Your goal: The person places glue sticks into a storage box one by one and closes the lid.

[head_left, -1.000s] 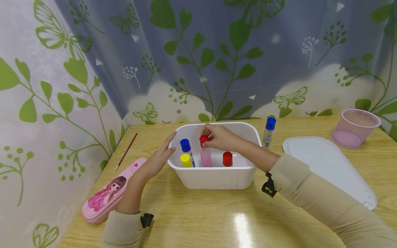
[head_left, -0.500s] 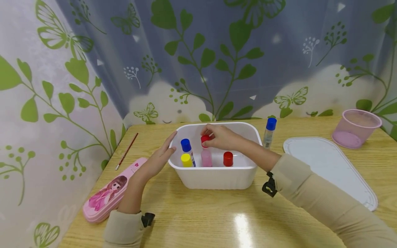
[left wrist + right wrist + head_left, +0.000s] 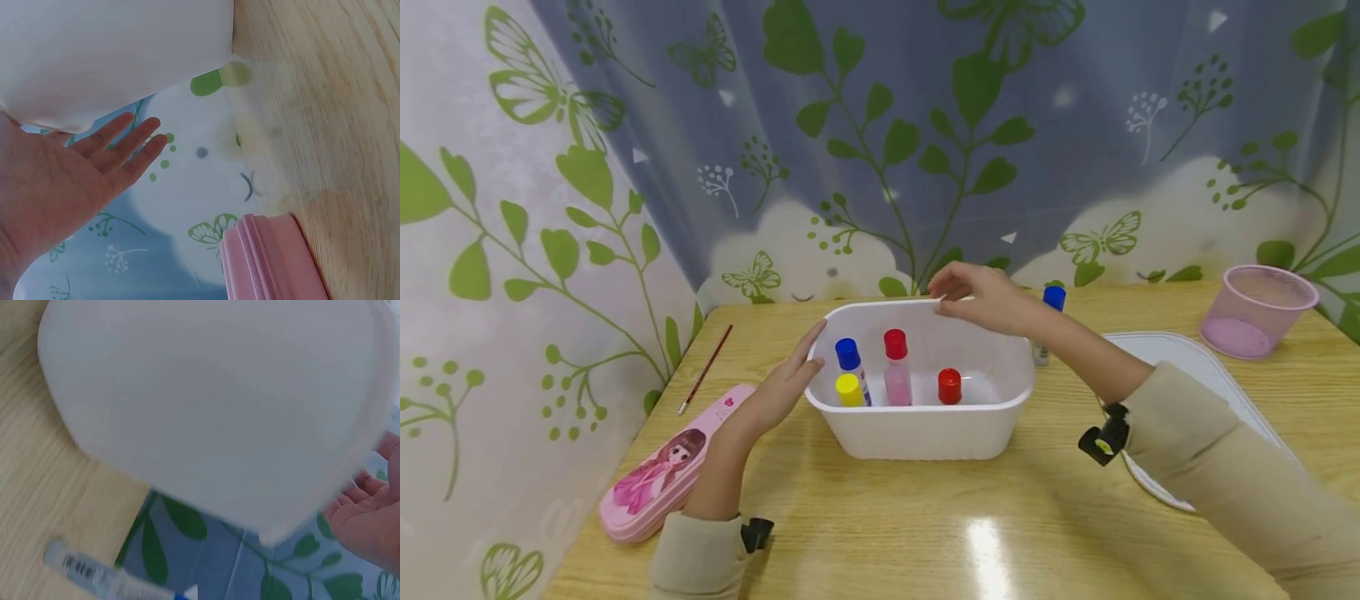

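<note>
The right grip (image 3: pixel 988 296), loosely bent and holding nothing, hangs at the far rim of the white oblong plastic tub (image 3: pixel 925 435). Left of it, inside the tub, the red-capped translucent pink bottle (image 3: pixel 897 381) stands. The left grip (image 3: pixel 778 390), fingers extended, touches the tub's left end; a pink oblong case (image 3: pixel 658 483) lies to its left on the worktop (image 3: pixel 880 521).

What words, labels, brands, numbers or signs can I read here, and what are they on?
No text is legible.
Pink pencil case: tiny marks by a heart, too small to read.
Blue-capped bottle inside the white bin: label too small to read.
Other blue-capped bottle, outside the bin: dark bars like a barcode, too blurred to read.
</note>
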The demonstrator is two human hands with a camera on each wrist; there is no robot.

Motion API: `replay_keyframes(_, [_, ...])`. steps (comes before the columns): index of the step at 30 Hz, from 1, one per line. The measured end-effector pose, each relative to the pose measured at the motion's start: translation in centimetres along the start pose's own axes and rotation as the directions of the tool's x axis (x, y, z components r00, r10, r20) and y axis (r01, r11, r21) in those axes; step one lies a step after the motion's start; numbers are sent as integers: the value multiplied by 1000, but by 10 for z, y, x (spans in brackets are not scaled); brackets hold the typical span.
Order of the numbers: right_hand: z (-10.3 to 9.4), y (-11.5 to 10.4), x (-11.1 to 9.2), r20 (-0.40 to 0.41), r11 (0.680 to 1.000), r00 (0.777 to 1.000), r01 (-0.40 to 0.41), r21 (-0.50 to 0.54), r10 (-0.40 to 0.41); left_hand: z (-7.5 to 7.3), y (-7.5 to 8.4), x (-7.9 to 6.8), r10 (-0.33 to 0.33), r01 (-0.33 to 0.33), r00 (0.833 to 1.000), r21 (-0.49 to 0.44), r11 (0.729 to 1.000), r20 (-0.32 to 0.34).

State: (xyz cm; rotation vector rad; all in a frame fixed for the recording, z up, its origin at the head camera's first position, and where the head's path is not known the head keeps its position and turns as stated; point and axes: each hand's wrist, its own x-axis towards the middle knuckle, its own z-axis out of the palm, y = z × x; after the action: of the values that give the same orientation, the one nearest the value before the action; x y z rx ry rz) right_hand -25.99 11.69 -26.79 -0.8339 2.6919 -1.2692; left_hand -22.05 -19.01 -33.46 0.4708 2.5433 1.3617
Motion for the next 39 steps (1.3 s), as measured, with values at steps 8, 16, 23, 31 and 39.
replay_keyframes(8, [-55, 23, -27, -113, 998, 993, -49, -36, 44, 1, 2, -1, -3, 4, 1000, -14, 1000, 7])
replay_keyframes(16, [-81, 56, -48, -195, 977, 970, -169, -130, 142, 0, 32, -16, -14, 15, 1000, -36, 999, 25])
replay_keyframes(23, [-73, 84, -59, -197, 964, 962, -218, -151, 187, 1, 33, -16, -17, 18, 1000, -43, 999, 20])
replay_keyframes(31, [-45, 109, -62, -266, 980, 949, -191, -52, 171, 1, 32, -16, -18, 18, 1000, -48, 999, 19])
replay_keyframes(39, [-32, 118, -64, -378, 983, 919, -155, -101, 106, 1, 33, -16, -8, 9, 1000, -52, 999, 20])
